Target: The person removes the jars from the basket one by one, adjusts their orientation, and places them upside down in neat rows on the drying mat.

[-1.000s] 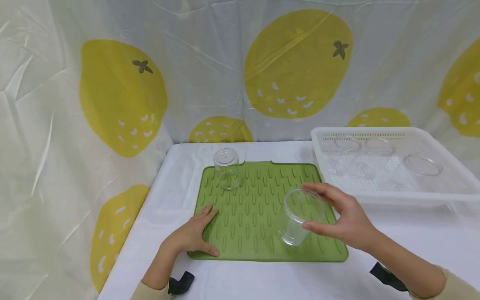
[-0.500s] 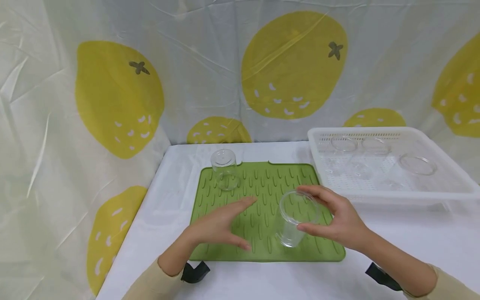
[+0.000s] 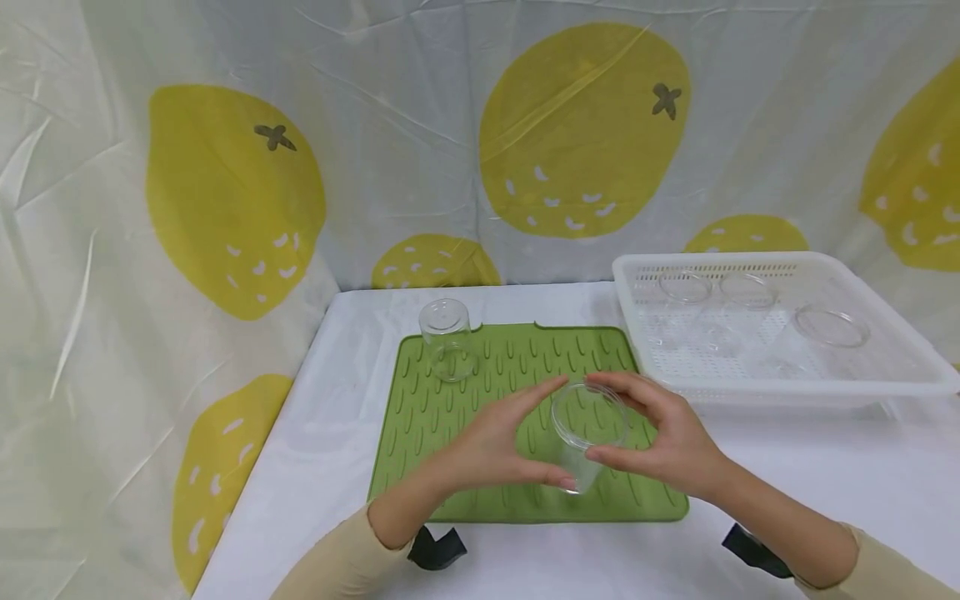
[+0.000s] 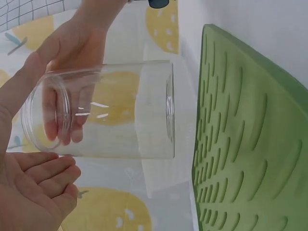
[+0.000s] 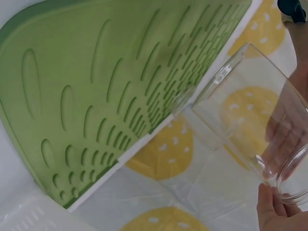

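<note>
A clear glass jar (image 3: 588,417) is held mouth up, slightly tilted, over the green ribbed mat (image 3: 502,367). My right hand (image 3: 671,433) grips it near the rim from the right, thumb in front and fingers behind. From the left, my left hand (image 3: 495,446) spreads around the jar, its thumb tip overlapping the lower wall and its fingertips near the rim. In the left wrist view a gap shows between the jar's base (image 4: 169,110) and the mat. Another glass jar (image 3: 447,342) stands upside down at the mat's back left.
A white perforated basket (image 3: 780,387) at the right holds several more clear glass jars (image 3: 832,325). White cloth (image 3: 360,367) covers the table, and a lemon-print curtain (image 3: 405,125) hangs behind and to the left.
My left hand has lifted off the mat's left side and moved right to the jar. My right hand keeps its grip on the jar in nearly the same place.
</note>
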`<state>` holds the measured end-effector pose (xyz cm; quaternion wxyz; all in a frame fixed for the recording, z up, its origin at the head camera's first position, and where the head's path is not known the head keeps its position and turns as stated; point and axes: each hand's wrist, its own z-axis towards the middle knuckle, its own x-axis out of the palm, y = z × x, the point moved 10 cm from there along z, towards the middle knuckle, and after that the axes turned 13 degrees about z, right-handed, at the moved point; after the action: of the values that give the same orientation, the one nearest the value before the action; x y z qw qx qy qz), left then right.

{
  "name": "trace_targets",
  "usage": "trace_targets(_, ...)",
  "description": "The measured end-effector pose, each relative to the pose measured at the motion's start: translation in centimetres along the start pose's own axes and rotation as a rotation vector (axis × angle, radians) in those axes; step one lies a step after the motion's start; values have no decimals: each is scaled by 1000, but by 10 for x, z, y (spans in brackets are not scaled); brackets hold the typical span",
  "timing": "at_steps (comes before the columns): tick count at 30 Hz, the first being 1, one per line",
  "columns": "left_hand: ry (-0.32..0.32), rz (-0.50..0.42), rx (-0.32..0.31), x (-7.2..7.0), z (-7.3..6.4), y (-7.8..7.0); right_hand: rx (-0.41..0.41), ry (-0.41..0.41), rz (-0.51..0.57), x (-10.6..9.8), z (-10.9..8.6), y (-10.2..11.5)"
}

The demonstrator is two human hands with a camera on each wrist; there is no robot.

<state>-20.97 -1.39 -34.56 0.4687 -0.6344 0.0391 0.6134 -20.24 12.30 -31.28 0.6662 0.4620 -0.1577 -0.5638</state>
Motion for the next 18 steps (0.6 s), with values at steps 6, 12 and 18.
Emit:
trace_targets(6, -44, -47, -81, 4, 3, 1, 7, -8, -4, 0, 0, -2)
trace_targets(12, -105, -101, -117, 7, 6, 3, 23, -14, -1, 2, 0, -5)
trace_targets(18, -170, -96, -126, 7, 7, 1, 21, -27, 2, 3, 0, -6)
